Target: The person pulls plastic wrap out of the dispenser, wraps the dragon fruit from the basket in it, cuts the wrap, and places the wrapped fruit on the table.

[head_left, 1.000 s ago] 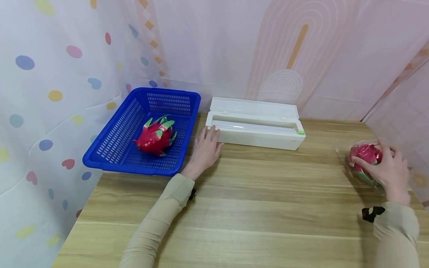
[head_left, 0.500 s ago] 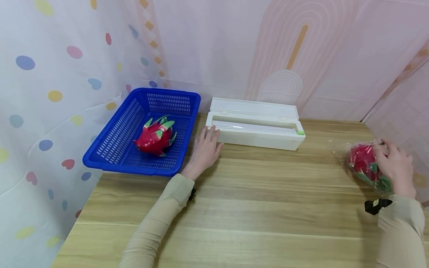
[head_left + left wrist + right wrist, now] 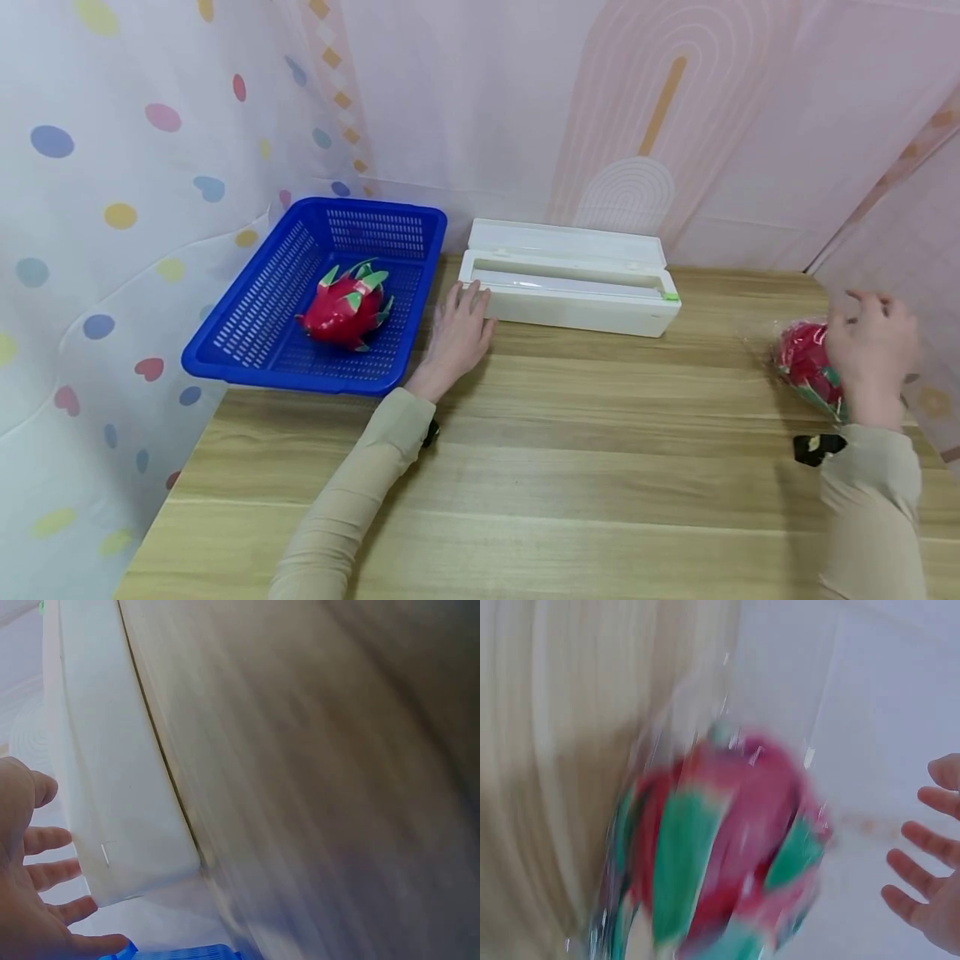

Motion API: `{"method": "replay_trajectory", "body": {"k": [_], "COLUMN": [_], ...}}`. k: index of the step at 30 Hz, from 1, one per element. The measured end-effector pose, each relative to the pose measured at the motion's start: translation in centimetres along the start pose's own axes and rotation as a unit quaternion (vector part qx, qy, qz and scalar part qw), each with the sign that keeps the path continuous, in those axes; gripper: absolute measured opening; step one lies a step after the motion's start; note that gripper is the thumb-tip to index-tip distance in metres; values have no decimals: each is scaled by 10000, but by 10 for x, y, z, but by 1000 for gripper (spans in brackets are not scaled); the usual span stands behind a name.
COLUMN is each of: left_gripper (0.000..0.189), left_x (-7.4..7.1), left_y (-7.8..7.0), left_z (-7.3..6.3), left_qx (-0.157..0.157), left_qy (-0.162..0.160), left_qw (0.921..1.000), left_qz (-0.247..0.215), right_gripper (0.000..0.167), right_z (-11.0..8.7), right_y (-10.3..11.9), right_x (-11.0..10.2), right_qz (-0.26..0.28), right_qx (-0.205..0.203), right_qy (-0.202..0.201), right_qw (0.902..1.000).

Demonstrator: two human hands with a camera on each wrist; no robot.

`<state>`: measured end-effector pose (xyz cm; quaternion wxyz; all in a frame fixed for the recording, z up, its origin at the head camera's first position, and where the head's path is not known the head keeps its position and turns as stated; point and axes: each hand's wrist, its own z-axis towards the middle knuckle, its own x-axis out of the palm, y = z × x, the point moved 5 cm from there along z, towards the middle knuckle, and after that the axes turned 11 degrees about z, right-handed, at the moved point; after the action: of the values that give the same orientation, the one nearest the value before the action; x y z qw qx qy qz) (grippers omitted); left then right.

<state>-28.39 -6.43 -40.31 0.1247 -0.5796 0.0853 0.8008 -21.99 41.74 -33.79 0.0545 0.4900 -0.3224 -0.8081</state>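
My left hand point(image 3: 456, 337) rests its spread fingertips on the left front edge of a white cling film dispenser point(image 3: 577, 317), whose lid stands raised with the roll showing inside. In the left wrist view the fingers point(image 3: 56, 871) lie along the dispenser's edge. On the right, a red and green dragon fruit point(image 3: 801, 357) wrapped in clear film lies on the table. My right hand point(image 3: 873, 350) hovers at its right side and partly hides it in the head view. The right wrist view shows its fingers point(image 3: 922, 840) extended and apart from the wrapped dragon fruit.
A blue slotted basket point(image 3: 262, 377) stands at the back left with an unwrapped dragon fruit point(image 3: 341, 312) in it. Behind the wooden table point(image 3: 570, 483) hangs a patterned curtain point(image 3: 480, 108), and a curtain with dots closes off the left side.
My right hand has let go of the wrapped dragon fruit and lifted off it, after shifting right along it. The left hand and the dispenser stay in place.
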Motion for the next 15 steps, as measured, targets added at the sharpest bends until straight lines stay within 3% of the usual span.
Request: {"method": "replay_trajectory", "body": {"k": [2,4,7,15], "left_gripper": [44,42,39,32], "left_x": [-1,-2,-5,-9], "left_y": [0,0,0,2], "left_z": [1,2,4,17], "left_qx": [10,29,22,-185], "left_qy": [-217,-431,-765,-1462], "left_qw": [9998,9991,9971,9889], "left_qz": [0,25,36,185], "right_gripper": [43,37,32,32], "right_z": [-5,-11,-18,-28], "right_y": [18,34,57,106], "right_x": [7,15,32,78], "right_qz": [362,711,995,986], "right_qx": [-706,-1394,-2145,-3111], "right_qy": [-374,-610,-681,37], "right_qw": [9961,9858,9693,9452]}}
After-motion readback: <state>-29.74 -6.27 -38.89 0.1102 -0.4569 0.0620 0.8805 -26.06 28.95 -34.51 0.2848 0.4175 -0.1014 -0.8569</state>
